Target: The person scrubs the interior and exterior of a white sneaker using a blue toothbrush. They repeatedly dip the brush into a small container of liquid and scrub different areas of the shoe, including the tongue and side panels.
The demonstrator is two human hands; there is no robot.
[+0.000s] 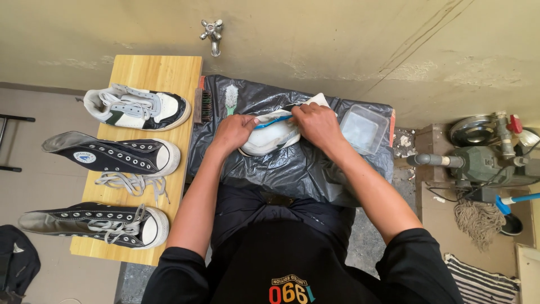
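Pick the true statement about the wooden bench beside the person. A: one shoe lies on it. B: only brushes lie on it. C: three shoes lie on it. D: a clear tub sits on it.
C: the wooden bench carries a white shoe and two black high-tops; the clear tub sits on the black plastic sheet.

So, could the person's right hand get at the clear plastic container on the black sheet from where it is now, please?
Probably yes. The right hand rests on the white shoe, and the clear plastic container sits just beside it on the black plastic sheet, with nothing between them; the hand would first have to let go of the shoe.
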